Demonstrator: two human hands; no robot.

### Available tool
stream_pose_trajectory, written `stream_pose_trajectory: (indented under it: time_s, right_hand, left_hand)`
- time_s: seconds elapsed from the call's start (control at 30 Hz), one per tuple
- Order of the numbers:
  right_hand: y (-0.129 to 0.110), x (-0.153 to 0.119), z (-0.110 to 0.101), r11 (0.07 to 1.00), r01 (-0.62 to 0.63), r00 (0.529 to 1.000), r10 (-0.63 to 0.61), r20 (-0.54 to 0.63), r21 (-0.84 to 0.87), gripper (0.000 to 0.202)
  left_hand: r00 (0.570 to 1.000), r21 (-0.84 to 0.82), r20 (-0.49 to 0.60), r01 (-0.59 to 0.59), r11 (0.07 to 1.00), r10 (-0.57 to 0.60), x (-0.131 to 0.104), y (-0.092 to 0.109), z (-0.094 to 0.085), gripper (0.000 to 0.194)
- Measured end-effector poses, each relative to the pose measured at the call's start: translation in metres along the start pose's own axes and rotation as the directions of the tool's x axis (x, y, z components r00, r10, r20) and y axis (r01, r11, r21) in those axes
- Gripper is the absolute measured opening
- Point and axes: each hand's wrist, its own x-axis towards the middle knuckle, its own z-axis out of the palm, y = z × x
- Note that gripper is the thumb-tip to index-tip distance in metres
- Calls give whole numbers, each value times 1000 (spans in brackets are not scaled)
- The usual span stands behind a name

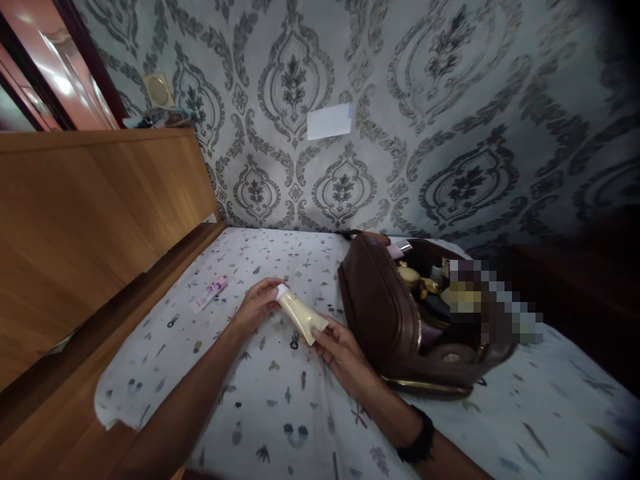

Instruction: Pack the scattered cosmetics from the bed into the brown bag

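A cream-coloured squeeze tube with a white cap is held between both hands, above the patterned sheet. The fingers of my left hand are closed at the cap end. My right hand pinches the flat crimped end, thumb on top. Just right of my right hand stands an open dark brown bag, with several cosmetic items inside. A pink and white tube lies on the sheet, left of my left hand.
A wooden board rises along the left side of the bed. The patterned wall closes off the back, with a white plate on it. Some of the bag's right side is blurred out.
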Motion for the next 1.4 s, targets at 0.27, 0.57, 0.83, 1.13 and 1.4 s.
stream_pose_trajectory:
  time_s: [0.27, 0.57, 0.83, 1.13, 1.4]
  right_hand:
    - [1, 1, 0, 999, -20, 998, 22, -62, 34, 52]
    - [-2, -1, 2, 1000, -6, 998, 7, -57, 1, 56]
    - [0, 0, 1, 1000, 21, 999, -21, -34, 19, 51]
    - [1, 0, 0, 996, 64, 998, -64, -3, 56, 53]
    - [1, 0, 0, 995, 71, 997, -72, 13, 67, 57]
  left_hand:
    - [931, 839, -251, 73, 540, 264, -2, 35, -36, 27]
    - [803, 854, -519, 478, 205, 291, -24, 56, -93, 22]
    - [900, 855, -395, 289, 431, 181, -11, 39, -74, 27]
    - [962, 750, -232, 81, 657, 146, 0, 6, -32, 38]
    - [927, 773, -148, -109, 625, 345, -12, 24, -7, 26]
